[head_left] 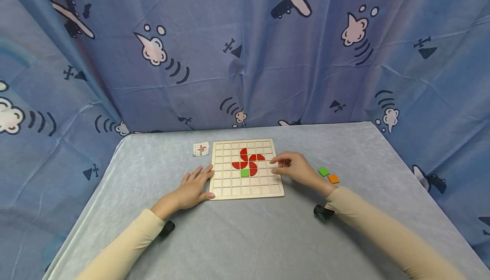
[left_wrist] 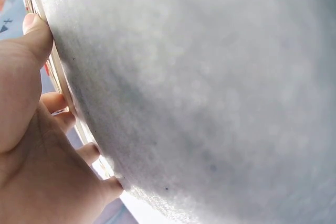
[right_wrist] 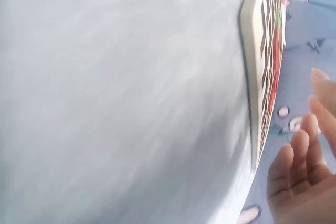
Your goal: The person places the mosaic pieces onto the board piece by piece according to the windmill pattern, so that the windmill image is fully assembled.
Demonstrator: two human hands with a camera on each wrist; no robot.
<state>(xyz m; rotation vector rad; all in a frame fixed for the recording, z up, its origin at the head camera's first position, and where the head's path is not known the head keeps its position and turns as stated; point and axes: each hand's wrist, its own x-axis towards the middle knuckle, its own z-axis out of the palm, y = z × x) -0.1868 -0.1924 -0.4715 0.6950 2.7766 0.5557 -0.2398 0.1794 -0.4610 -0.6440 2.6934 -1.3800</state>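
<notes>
A pale wooden grid board [head_left: 229,189] lies on the table. Several red curved pieces [head_left: 253,168] form a pinwheel on its squares, and a green square tile [head_left: 245,172] sits just below the pinwheel's centre. My left hand [head_left: 191,188] lies flat with fingers spread, its thumb and fingertips touching the board's left edge. Over the right edge of the board is my right hand [head_left: 296,167], fingers loosely bent, thumb and index finger apart and nothing between them. In the right wrist view, that hand [right_wrist: 307,171] is raised beside the board [right_wrist: 254,51].
A small card [head_left: 200,149] with a printed grid and pinwheel lies past the board's upper left corner. Right of the board, a loose green tile [head_left: 323,171] and an orange tile [head_left: 333,178] rest near the right wrist. A blue patterned curtain [head_left: 245,58] hangs behind the grey-covered table [head_left: 245,237].
</notes>
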